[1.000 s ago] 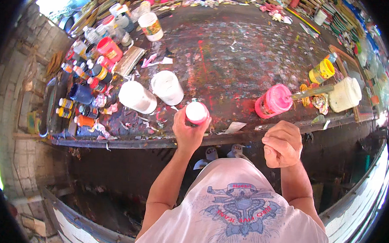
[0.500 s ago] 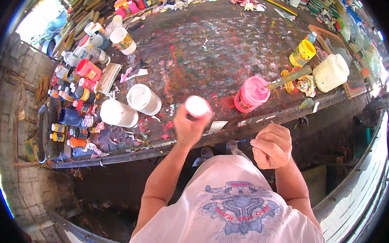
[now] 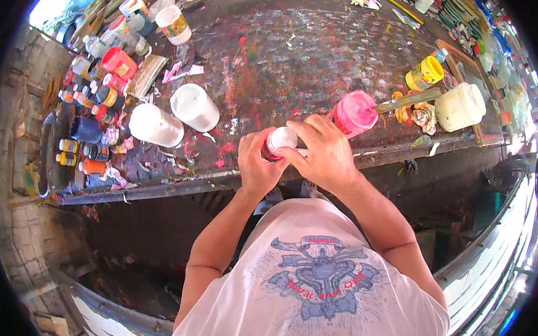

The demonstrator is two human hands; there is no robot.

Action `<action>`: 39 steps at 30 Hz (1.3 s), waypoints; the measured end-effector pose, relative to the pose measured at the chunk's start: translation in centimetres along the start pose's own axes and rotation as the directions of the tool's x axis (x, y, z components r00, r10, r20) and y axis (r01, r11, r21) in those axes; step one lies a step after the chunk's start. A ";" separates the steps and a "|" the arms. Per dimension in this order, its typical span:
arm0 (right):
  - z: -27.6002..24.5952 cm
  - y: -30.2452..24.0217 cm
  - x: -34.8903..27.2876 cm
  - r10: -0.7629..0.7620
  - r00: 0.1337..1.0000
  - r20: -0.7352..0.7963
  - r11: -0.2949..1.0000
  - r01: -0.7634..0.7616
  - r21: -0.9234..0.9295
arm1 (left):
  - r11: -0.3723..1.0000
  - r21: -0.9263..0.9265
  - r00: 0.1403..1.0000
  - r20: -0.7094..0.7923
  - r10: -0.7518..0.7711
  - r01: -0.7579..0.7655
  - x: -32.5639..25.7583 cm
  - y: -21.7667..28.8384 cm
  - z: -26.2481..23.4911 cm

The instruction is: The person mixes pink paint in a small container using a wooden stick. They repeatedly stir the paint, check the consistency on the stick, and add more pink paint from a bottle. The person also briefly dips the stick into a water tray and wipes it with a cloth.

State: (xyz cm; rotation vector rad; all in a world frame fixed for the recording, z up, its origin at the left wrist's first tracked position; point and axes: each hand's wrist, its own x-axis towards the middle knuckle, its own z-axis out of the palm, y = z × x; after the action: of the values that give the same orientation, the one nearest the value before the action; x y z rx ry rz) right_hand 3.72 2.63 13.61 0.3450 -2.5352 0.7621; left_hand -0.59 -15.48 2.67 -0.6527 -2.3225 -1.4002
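Note:
Near the table's front edge my left hand (image 3: pixel 257 166) is wrapped round a small red jar (image 3: pixel 268 149). Its white lid (image 3: pixel 282 138) faces up, and the thumb and fingers of my right hand (image 3: pixel 325 151) grip that lid from the right. The lid sits on the jar. Just beyond my right hand stands a tub of pink paint (image 3: pixel 354 116), with a flat stick (image 3: pixel 409 99) leaning out of it. To the left of my hands are two white tubs (image 3: pixel 194 109), nearest to my left hand. My palms hide most of the jar's side.
Several small paint bottles (image 3: pixel 95 152) crowd the table's left end. A yellow tub (image 3: pixel 425 74), a crumpled rag (image 3: pixel 425 118) and a cream-coloured jug (image 3: pixel 459 108) stand at the right. The paint-stained table (image 3: pixel 273 60) ends in a straight front edge before me.
My right hand has come up and left from over the table's edge and taken hold of the jar's lid. The jar in my left hand is now tilted slightly. The view has shifted a little.

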 end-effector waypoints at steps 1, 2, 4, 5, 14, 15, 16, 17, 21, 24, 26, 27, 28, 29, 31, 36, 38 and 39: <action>0.3 0.0 0.0 0.026 0.999 0.023 0.999 -0.026 -0.029 | 1.000 0.001 1.000 -0.010 0.007 -0.007 -0.3 0.2 -0.1; 0.4 0.1 0.1 0.051 0.996 0.070 0.998 -0.048 -0.045 | 1.000 0.003 1.000 -0.020 0.014 -0.014 -0.4 0.3 -0.2; 0.1 -0.5 0.3 0.109 0.982 0.155 0.993 -0.100 -0.064 | 1.000 0.001 0.999 -0.041 0.004 -0.004 -0.8 0.2 -0.2; 0.0 -0.7 0.5 0.136 0.972 0.194 0.989 -0.123 -0.076 | 1.000 -0.004 0.999 -0.035 -0.014 0.014 -1.1 0.3 -0.3; 0.0 -0.7 0.6 0.112 0.964 0.239 0.993 -0.102 -0.053 | 0.999 -0.014 0.999 0.007 -0.040 0.040 -1.6 1.0 -0.7; -0.2 -0.6 0.5 0.096 0.969 0.229 0.995 -0.090 -0.036 | 0.998 -0.025 0.998 0.025 -0.054 0.055 -1.6 1.3 -0.7; -0.5 -0.4 0.5 0.075 0.970 0.232 0.997 -0.070 -0.027 | 0.997 -0.034 0.997 0.045 -0.064 0.065 -1.4 1.5 -0.7; -0.8 -0.2 0.6 0.054 0.970 0.235 0.999 -0.051 -0.019 | 0.997 -0.042 0.997 0.056 -0.060 0.063 -1.3 1.5 -0.7; -2.8 0.2 0.8 -0.023 0.977 0.212 1.000 0.020 0.020 | 0.994 -0.086 0.988 0.141 -0.061 0.074 -0.1 2.4 -0.9; -5.1 -0.1 0.9 0.016 0.996 0.088 0.984 -0.031 0.176 | 0.995 -0.076 0.984 0.172 -0.050 0.064 1.3 3.4 -0.9; -7.3 0.4 0.8 -0.054 0.995 -0.085 0.986 0.067 0.155 | 0.995 -0.079 0.984 0.170 -0.046 0.060 2.3 4.1 -0.7; -8.5 0.9 0.5 -0.093 0.981 -0.169 0.983 0.117 0.140 | 0.999 -0.049 0.988 0.157 0.003 0.005 2.6 4.2 -0.6; -10.0 1.3 -0.3 -0.084 0.978 -0.193 0.987 0.108 0.120 | 0.998 -0.023 0.988 0.147 0.055 -0.052 3.1 4.2 -0.4; -11.4 1.9 -1.0 -0.124 0.961 -0.247 0.988 0.142 0.057 | 0.994 0.007 0.985 0.138 0.105 -0.107 3.5 4.2 -0.3; -13.2 3.7 -3.6 -0.051 0.951 -0.306 0.986 0.097 0.136 | 0.991 0.020 0.979 0.160 0.127 -0.132 4.8 5.0 0.0; -15.1 8.2 -10.1 0.165 0.873 -0.458 0.964 -0.044 0.263 | 0.972 0.103 0.964 0.188 0.188 -0.210 7.5 6.6 0.9; -15.3 9.3 -12.0 0.307 0.827 -0.472 0.922 -0.136 0.362 | 0.958 0.137 0.955 0.195 0.222 -0.251 8.4 7.1 1.2; -15.5 9.8 -12.7 0.326 0.819 -0.472 0.915 -0.148 0.375 | 0.950 0.154 0.950 0.199 0.239 -0.271 8.8 7.3 1.3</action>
State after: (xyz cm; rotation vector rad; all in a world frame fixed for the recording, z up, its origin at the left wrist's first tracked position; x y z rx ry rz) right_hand 16.70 20.72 14.22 -0.0912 -1.9442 1.1922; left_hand -3.99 -9.55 11.95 -1.0186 -2.3588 -1.0407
